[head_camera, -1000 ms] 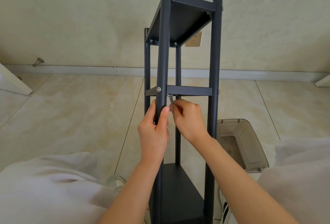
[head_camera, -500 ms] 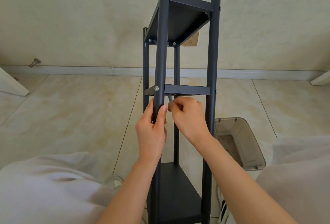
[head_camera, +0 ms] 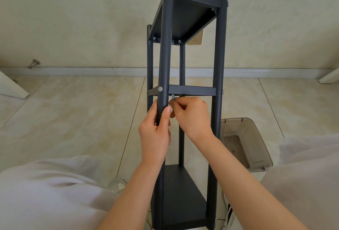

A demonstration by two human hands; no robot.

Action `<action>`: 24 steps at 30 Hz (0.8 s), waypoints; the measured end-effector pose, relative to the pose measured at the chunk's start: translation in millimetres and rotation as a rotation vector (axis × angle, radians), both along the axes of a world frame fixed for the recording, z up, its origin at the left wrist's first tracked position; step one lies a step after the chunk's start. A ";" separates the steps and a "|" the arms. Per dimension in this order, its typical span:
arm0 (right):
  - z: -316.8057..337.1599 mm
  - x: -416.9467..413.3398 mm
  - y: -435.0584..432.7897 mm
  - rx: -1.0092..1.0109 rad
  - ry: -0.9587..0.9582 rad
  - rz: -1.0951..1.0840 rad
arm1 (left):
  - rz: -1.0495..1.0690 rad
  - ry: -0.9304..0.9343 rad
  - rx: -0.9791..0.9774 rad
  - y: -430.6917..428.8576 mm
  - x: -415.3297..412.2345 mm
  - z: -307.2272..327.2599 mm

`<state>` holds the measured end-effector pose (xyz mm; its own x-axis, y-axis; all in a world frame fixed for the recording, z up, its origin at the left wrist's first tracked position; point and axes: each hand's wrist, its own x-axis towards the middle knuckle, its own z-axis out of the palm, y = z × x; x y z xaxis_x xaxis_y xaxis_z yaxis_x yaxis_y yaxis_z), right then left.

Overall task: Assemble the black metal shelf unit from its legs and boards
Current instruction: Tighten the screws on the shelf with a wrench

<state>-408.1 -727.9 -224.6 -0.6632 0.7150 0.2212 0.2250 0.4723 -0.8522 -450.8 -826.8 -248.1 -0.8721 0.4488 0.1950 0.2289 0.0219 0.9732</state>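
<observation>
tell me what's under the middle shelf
The right hand pinches a small grey key just under the middle shelf; the bottom shelf lies below. The key's tip and any bolt are hidden.

Floor (head_camera: 73, 110): glossy beige tiles with a marbled pattern and thin dark grout lines, running to a white baseboard (head_camera: 91, 71) at the far wall.

- Centre: black metal shelf unit (head_camera: 218, 55), upright, feet on the tiles.
- Just right of its near right leg: smoky translucent plastic bin (head_camera: 244, 143), open side up.
- Near, left of the shelf base: toe of a white shoe (head_camera: 119, 184).
- Far left: corner of a white panel (head_camera: 11, 86); far right: white block end (head_camera: 330, 75).
</observation>
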 end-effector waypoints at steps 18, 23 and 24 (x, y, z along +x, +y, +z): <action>-34.7 -20.1 1.4 0.191 0.268 0.011 | -0.009 0.026 -0.009 -3.7 -2.7 -0.8; -34.8 -14.5 0.9 0.125 0.233 -0.040 | -0.024 0.029 -0.009 -2.8 0.8 0.9; -34.7 -12.6 0.3 0.086 0.211 -0.026 | -0.030 0.032 -0.005 -2.3 1.9 0.9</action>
